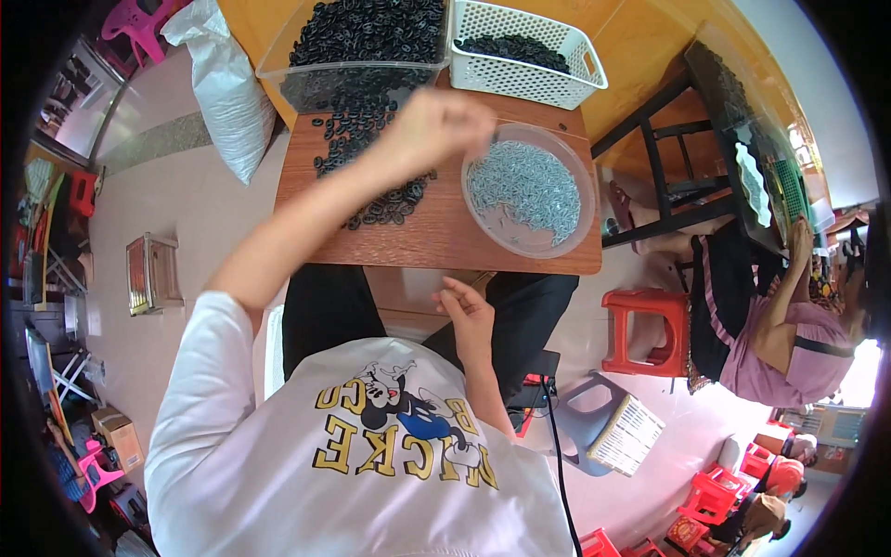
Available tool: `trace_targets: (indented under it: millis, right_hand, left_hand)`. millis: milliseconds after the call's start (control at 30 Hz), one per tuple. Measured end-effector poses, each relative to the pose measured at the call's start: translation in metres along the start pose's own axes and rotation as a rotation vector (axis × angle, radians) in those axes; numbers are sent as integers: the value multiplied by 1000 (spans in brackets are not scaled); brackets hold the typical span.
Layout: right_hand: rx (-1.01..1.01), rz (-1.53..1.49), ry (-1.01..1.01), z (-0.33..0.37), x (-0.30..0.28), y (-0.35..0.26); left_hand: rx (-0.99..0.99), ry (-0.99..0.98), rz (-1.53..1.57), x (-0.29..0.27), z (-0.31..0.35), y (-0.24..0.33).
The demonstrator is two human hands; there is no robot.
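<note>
Bowl lies right of our nearer, left hand, by worktop's right edge; left fingers bunched, grip unclear; right hand loosely apart.

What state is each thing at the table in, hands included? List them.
Clear plastic bin: uncovered, heaped
White perforated basket: uncovered, partly filled
Round clear tub: uncovered, partly filled
Black oval pieces: loose, scattered
Silver pieces: loose
Left hand: blurred, grip unclear
Right hand: curled, grip unclear
</note>
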State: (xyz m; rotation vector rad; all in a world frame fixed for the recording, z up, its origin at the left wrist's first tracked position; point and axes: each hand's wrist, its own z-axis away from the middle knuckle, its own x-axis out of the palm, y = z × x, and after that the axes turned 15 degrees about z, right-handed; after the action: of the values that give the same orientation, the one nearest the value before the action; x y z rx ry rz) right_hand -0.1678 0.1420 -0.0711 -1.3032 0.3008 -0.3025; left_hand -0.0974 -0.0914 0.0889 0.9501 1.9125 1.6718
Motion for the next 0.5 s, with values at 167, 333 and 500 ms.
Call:
trace_targets:
  millis: [167, 333, 500]
  right_hand:
    - [23, -73, 39, 4, -11, 17]
    - [37, -111, 71, -1, -23, 32]
    - [38, -57, 16, -5, -22, 35]
  left_hand:
    - [546, 347, -608, -22, -89, 31]
    - [25, -77, -848, -9, -47, -10]
    - [9, -186, -1051, -21, -13, -69]
